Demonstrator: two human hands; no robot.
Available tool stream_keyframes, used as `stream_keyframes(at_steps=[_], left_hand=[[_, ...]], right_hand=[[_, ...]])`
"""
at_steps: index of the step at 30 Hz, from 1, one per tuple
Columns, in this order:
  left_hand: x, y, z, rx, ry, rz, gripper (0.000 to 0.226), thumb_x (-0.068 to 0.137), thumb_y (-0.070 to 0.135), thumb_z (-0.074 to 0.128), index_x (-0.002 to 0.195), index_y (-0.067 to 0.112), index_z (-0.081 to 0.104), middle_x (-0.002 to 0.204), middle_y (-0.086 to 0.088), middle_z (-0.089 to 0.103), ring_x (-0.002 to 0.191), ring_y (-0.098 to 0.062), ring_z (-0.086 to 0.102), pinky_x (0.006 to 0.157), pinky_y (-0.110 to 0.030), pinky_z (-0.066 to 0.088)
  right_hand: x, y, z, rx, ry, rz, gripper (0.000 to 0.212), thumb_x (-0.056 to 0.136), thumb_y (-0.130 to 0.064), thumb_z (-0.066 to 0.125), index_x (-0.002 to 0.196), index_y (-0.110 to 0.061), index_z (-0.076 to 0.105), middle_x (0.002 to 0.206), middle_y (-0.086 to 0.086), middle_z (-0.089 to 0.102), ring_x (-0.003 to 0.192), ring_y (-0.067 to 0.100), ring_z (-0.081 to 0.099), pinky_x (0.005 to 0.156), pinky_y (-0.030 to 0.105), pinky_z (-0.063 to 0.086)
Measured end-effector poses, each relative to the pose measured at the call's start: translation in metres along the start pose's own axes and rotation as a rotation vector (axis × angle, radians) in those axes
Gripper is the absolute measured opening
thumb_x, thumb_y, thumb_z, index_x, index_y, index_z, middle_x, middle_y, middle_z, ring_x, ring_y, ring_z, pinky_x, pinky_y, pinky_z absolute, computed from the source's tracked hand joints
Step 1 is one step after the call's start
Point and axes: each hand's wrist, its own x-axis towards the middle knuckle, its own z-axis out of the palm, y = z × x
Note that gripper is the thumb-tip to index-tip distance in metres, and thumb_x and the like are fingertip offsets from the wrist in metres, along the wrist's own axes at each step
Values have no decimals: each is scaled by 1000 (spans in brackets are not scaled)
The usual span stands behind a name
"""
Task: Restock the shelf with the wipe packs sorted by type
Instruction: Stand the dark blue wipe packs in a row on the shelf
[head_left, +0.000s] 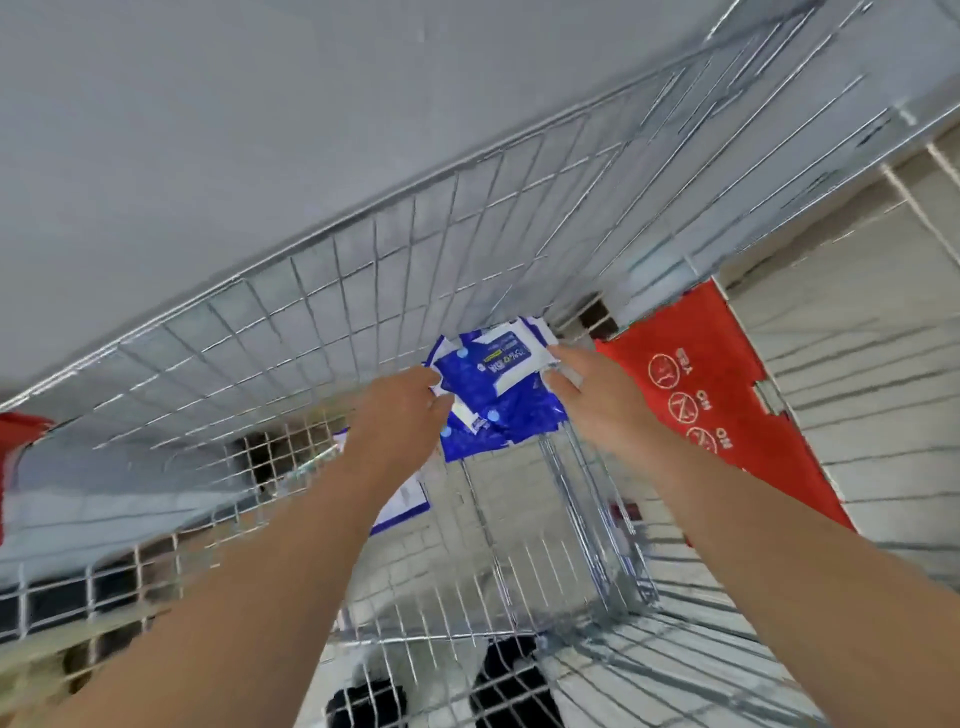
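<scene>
Bright, even light; motion blur; edges warped.

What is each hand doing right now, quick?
Left hand: grips the left edge of the blue wipe packs.
Right hand: pinches the right edge of the same stack.

Wipe packs (498, 395) lie in the cart (322, 312), between both hands.

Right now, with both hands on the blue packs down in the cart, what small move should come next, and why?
Probably lift the bundle straight up. The left hand and right hand grip the blue wipe packs from opposite sides, deep in the wire cart, whose mesh walls rise around them, so the packs likely must clear the rim before going anywhere.
</scene>
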Motion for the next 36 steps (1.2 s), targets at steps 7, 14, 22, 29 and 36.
stream_keyframes(at_steps=[7, 14, 22, 29, 36], left_hand=[[56, 7, 59, -437, 116, -311, 48, 81, 30, 73, 120, 10, 52, 91, 0, 65, 88, -23, 64, 71, -29, 47], [57, -3, 70, -739, 253, -452, 35, 74, 15, 76, 103, 14, 57, 90, 0, 68, 80, -23, 69, 69, -38, 59], [51, -5, 68, -945, 254, -480, 37, 80, 13, 74, 110, 13, 53, 101, 1, 67, 84, -18, 70, 76, -37, 60], [60, 0, 69, -937, 228, -493, 39, 77, 13, 78, 105, 18, 51, 96, 4, 66, 86, -16, 68, 76, -40, 60], [53, -5, 72, -933, 234, -456, 32, 78, 7, 75, 100, 18, 54, 95, 3, 68, 84, -14, 69, 72, -35, 60]], right_hand=[[63, 32, 37, 97, -139, -71, 39, 101, -12, 42, 139, -8, 46, 144, 7, 46, 132, 17, 41, 96, 6, 22], [76, 40, 36, 174, -55, -58, 39, 98, -4, 38, 135, -12, 49, 125, 3, 54, 112, 14, 51, 81, 13, 32], [69, 31, 41, 358, -171, -25, 44, 100, -3, 30, 140, -20, 36, 120, -13, 53, 99, 5, 52, 78, 20, 48], [65, 37, 37, 394, -105, 3, 42, 102, -6, 31, 141, -19, 35, 109, -10, 54, 86, -2, 57, 62, 4, 45], [72, 34, 49, 314, 8, 74, 30, 100, -16, 41, 129, -15, 49, 114, -1, 56, 87, 8, 54, 65, 20, 48]])
